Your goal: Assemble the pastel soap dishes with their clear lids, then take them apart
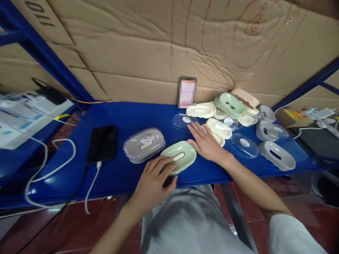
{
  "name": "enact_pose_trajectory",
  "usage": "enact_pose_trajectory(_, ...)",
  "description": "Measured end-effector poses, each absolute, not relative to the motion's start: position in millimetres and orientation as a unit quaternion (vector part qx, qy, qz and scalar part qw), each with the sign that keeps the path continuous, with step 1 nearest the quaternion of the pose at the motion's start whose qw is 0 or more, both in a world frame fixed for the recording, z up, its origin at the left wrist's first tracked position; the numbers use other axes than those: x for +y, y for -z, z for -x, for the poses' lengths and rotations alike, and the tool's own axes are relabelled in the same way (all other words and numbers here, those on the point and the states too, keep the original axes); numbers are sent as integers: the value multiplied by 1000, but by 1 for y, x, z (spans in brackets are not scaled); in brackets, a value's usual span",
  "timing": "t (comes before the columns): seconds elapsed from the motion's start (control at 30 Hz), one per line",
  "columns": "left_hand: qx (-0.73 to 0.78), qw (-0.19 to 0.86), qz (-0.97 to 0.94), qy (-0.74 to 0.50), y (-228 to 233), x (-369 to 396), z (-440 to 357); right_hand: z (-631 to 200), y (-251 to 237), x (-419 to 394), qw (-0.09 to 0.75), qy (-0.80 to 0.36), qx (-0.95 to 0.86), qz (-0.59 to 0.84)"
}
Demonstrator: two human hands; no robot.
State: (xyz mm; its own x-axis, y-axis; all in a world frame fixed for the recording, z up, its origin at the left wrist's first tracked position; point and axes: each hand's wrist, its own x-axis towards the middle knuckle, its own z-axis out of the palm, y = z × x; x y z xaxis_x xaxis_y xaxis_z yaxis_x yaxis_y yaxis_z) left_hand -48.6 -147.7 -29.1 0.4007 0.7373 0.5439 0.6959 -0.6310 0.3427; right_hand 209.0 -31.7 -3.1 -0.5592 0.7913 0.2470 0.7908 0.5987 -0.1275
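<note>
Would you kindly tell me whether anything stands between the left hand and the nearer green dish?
Nothing visible stands between them: the left hand reaches over the left edge of the nearer green dish.

Table, one, blue, glossy top [116, 176]. At left: black smartphone [101, 144], flat, white cable [93, 183] plugged in and hanging over the front edge. Centre: mauve-grey oval dish [131, 151] under a labelled clear cover; beside it, pale green oval dish [187, 157]. Behind: labelled clear lid [179, 122]. Right of centre: heaped cream oval pieces [219, 128]; another clear lid [238, 145]. Far right: three grey slotted dishes [284, 159].
</note>
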Motion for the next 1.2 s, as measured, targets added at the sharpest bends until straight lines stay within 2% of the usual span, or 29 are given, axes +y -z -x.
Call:
enact_pose_trajectory(0.13, 420, 36, -835, -353, 28, -149, 49, -206, 12, -15, 136, -8, -874, 466)
enact_pose_trajectory(0.3, 429, 26, -836, -340, 26, -151, 49, -205, 11, -20, 142, -31, -908, 393)
enact_pose_trajectory(0.43, 425, 34, -834, -349, 25, -151, 51, -199, 10, -19, 145, -42, -901, 407)
enact_pose_trajectory(0.63, 429, 88, -817, -376, 28, -153, 56, -223, -16, -38, 207, -196, -890, 357)
enact_pose_trajectory(0.77, 450, 139, -787, -399, 33, -155, 60, -242, -27, -75, 170, -259, -905, 293)
enact_pose_trajectory(0.93, 455, 174, -801, -348, 36, -152, 64, -239, -12, -105, 147, -200, -936, 250)
enact_pose_trajectory(1.2, 436, 175, -821, -326, 39, -149, 66, -235, 9, -112, 201, -103, -942, 247)
